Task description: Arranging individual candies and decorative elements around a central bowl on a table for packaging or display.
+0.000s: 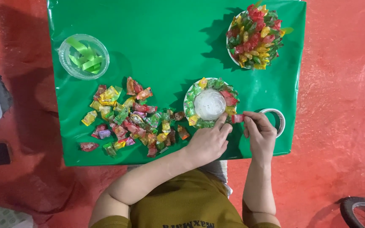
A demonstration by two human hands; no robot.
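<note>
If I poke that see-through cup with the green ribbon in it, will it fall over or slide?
The clear cup looks wide and low, so it would probably slide rather than tip. It holds only loose green ribbon curls, so it is likely very light. The shiny green sheet under it looks smooth, which may let it skid easily.

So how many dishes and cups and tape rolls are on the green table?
Candy-covered dishes: 2, the finished candy dish and the half-done candy ring by the left hand and right hand
Ribbon cup: 1
Tape roll: 1
Total: 4
</note>
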